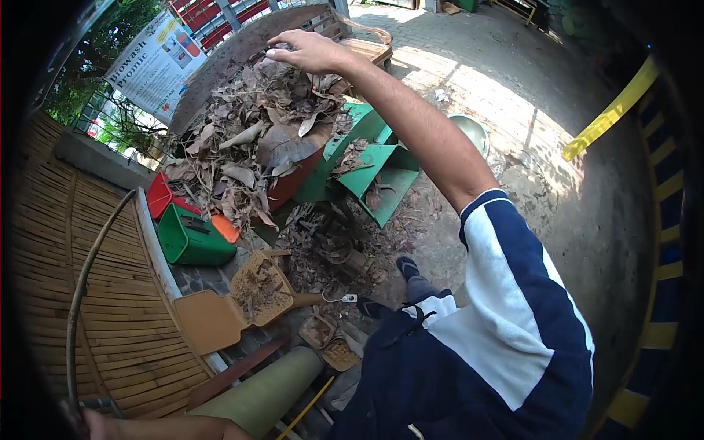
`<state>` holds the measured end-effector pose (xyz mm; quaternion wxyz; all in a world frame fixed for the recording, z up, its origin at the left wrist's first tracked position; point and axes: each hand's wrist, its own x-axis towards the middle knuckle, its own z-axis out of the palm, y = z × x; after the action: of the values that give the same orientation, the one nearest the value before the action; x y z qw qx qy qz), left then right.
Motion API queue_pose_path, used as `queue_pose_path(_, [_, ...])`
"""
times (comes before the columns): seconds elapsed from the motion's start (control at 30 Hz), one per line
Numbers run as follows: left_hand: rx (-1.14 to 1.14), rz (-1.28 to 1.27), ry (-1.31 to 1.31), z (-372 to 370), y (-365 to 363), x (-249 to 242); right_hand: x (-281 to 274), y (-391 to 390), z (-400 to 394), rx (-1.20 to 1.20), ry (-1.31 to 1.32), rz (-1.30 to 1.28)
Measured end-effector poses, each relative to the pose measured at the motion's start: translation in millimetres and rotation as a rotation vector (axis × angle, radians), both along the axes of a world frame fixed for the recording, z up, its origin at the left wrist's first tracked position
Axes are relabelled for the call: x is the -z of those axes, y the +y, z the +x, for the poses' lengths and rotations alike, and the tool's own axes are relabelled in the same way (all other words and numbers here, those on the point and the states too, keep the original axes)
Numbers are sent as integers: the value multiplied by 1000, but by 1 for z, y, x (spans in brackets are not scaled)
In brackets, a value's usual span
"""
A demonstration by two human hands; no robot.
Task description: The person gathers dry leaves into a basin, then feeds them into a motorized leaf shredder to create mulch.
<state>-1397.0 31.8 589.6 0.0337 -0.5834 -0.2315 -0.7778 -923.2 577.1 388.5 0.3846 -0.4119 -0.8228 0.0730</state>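
Right hand (308, 50) stretched far out toward the upper middle of the frame, palm down, fingers curled loosely over the top of the heap of dry leaves (253, 143); whether any leaves are actually pinched in the grip cannot be told. Heap directly beneath and toward the lower left of that hand, long axis slanting from upper right to lower left, piled in a big woven basket (220, 70). Left hand (110, 424) at the bottom left edge, closed around a thin curved cane (84, 286), much farther from the leaves. Beside the heap, green bins (381, 176) tipped over with leaf scraps inside; lower left, a green box (192, 238), and a woven dustpan (260, 290) with crumbled debris.
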Motion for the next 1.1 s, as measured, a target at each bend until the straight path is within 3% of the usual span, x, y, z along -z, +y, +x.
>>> queue_pose_path(0.07, [-283, 111, -261, 10, -3, 37, -7, -12, 18, -24, 58, 18])
queue_pose_path(0.13, [-373, 78, -374, 8, -4, 72, -11, -27, 30, -8, 76, 36])
queue_pose_path(0.23, [-386, 45, -386, 61, 15, 134, -8, -46, 63, -38, 137, 134])
queue_pose_path(0.47, [-619, -391, -360, 215, -39, 375, 50, -132, 210, -82, 382, 260])
queue_pose_path(0.5, [-629, -457, -360, 244, -61, 410, 62, -149, 239, -9, 426, 36])
queue_pose_path(0.6, [-727, -648, -417, 351, -119, 474, 148, -169, 325, 164, 332, -178])
queue_pose_path(0.7, [-758, -917, -482, 429, -183, 531, 279, -212, 418, 274, 262, -478])
queue_pose_path(0.77, [-760, -1173, -451, 474, -225, 573, 405, -275, 501, 262, -5, -630])
queue_pose_path(0.8, [-790, -1321, -393, 494, -243, 587, 503, -318, 557, 253, -253, -596])
queue_pose_path(0.83, [-796, -1318, -395, 515, -260, 596, 528, -370, 598, 280, -508, -999])
queue_pose_path(0.87, [-717, -1470, -435, 534, -275, 602, 547, -417, 635, 252, -829, -1283])
queue_pose_path(0.9, [-633, -1616, -471, 546, -284, 604, 648, -469, 685, 215, -942, -1349])
queue_pose_path(0.97, [-628, -1652, -507, 565, -312, 617, 617, -565, 712, 318, -569, -1459])
queue_pose_path(1.03, [-611, -1711, -612, 587, -334, 623, 618, -616, 730, 322, -553, -1591])
queue_pose_path(1.1, [-640, -1797, -532, 604, -343, 619, 621, -646, 743, 340, -544, -1647])
